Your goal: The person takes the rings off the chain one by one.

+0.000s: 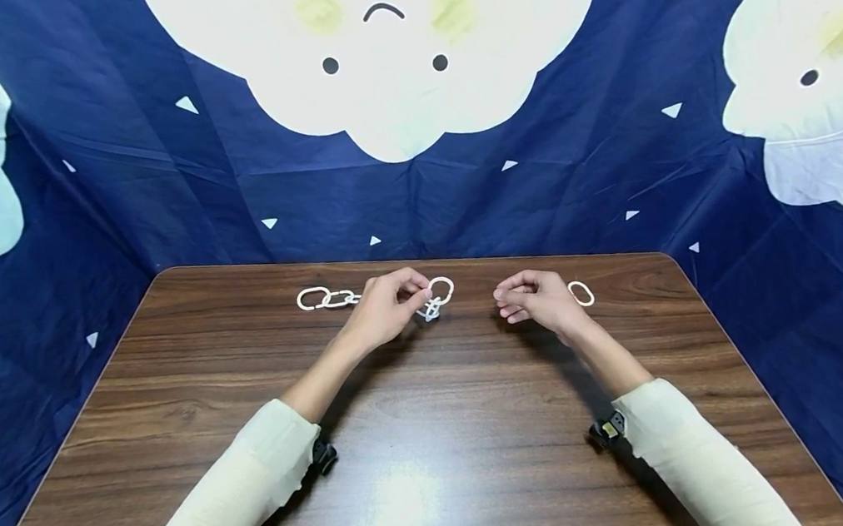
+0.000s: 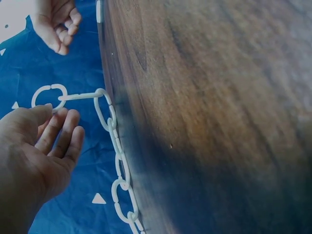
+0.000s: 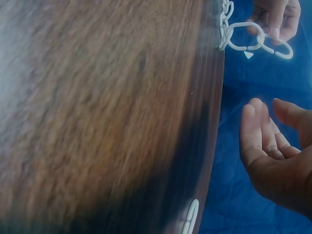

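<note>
The chain (image 2: 112,124), likely light, stiff-linked, best gripped by rims, is pinched at its right end link (image 1: 452,289) by the left hand (image 1: 387,303); nothing is held by the loosely curved right hand (image 1: 537,299).

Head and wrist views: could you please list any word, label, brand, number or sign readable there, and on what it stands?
None can be read.
White chain, separate link and table: no visible lettering.
Device at the right sleeve: small yellow patch, too small to tell whether it bears print.
Blue backdrop: only drawn shapes, no text.
</note>
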Demonstrator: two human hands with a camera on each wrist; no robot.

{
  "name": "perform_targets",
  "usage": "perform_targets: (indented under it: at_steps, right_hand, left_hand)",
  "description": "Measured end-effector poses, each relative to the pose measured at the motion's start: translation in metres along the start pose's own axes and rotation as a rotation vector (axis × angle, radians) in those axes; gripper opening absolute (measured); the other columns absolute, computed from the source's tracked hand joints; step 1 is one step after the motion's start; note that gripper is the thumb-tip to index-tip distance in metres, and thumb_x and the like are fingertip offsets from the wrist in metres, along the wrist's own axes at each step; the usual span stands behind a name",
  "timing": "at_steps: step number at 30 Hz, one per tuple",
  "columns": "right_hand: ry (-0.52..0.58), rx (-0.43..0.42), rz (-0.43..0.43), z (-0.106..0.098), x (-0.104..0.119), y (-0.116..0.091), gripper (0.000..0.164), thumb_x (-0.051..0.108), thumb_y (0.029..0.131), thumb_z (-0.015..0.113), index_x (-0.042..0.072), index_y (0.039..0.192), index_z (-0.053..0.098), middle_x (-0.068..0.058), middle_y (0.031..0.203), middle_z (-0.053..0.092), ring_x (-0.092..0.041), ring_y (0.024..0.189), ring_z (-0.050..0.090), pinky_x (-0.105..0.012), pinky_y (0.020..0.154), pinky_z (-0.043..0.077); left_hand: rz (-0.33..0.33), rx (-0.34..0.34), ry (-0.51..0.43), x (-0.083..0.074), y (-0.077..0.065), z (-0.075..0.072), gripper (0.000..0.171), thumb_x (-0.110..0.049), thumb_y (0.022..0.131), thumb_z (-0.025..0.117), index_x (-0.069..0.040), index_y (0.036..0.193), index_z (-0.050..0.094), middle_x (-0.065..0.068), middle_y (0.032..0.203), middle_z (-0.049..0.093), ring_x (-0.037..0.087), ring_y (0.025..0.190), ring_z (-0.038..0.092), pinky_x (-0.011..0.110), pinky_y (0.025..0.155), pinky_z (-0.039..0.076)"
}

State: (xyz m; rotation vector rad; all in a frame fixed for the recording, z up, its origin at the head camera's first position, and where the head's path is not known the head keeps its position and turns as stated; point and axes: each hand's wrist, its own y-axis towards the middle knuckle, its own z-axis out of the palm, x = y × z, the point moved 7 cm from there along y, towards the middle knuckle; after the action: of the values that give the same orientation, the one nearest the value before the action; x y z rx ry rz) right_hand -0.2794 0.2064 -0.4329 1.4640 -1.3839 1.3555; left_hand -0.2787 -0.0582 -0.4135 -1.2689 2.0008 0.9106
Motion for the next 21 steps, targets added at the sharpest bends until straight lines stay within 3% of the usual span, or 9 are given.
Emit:
perform_targets:
  at_steps: [5,11,16,21]
  right_hand:
    - [-0.026,0.023,-0.068,0.009,0.01,0.001,0.03,0.003,0.105,0.076,-0.016,0.127,0.069,-0.017,0.106,0.083,-0.011,0.081,0.079,-0.027,0.077,0.068]
    - [-0.057,0.038,-0.082,0.017,0.018,0.001,0.032,0.006,0.104,0.078,-0.015,0.127,0.071,-0.012,0.103,0.083,-0.016,0.085,0.081,-0.03,0.079,0.069]
    - [-0.075,0.048,-0.086,0.025,0.021,0.003,0.03,0.007,0.104,0.078,-0.013,0.126,0.073,-0.029,0.116,0.082,-0.02,0.088,0.082,-0.032,0.082,0.07]
    - [-0.084,0.041,-0.102,0.031,0.026,0.006,0.027,0.006,0.104,0.079,-0.01,0.124,0.076,-0.033,0.12,0.08,-0.017,0.088,0.081,-0.034,0.082,0.07]
  left_hand:
    - [0.006,-0.004,-0.002,0.0,0.0,-0.001,0.009,-0.018,0.108,0.078,-0.01,0.113,0.08,0.005,0.103,0.083,0.02,0.095,0.073,0.042,0.092,0.058]
    - [0.011,-0.006,-0.006,-0.001,0.0,-0.001,0.009,-0.017,0.108,0.078,-0.01,0.113,0.08,0.006,0.103,0.083,0.02,0.096,0.073,0.04,0.091,0.058]
    - [0.004,-0.003,0.006,-0.002,0.0,0.0,0.011,-0.017,0.108,0.077,-0.008,0.114,0.08,0.006,0.104,0.084,0.021,0.099,0.075,0.045,0.095,0.059]
    - [-0.003,-0.004,0.016,-0.002,0.001,0.0,0.012,-0.016,0.108,0.078,-0.008,0.116,0.081,0.006,0.105,0.084,0.021,0.099,0.075,0.044,0.095,0.058]
